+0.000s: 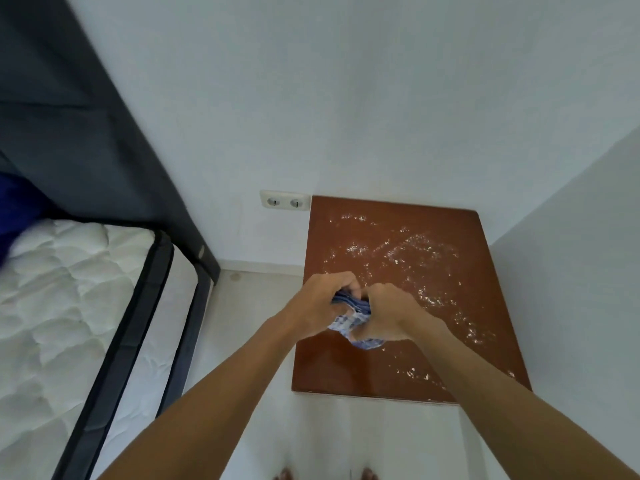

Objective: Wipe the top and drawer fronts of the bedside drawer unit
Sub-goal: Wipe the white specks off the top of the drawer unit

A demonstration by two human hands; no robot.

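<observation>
Two hands, our left hand [320, 303] and right hand [388, 311], clench one bunched blue cloth [353, 323] between them. We hold it above the near-left part of the drawer unit's wet brown top [450, 289]; most droplets lie beyond and right, nearer our right hand.

Two hands [353, 311], one cloth [353, 322]

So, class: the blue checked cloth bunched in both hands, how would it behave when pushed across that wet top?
The cloth looks floppy: it crumples between the left hand and right hand. It seems light. Droplets on the drawer unit top suggest it would probably soak and drag.
</observation>
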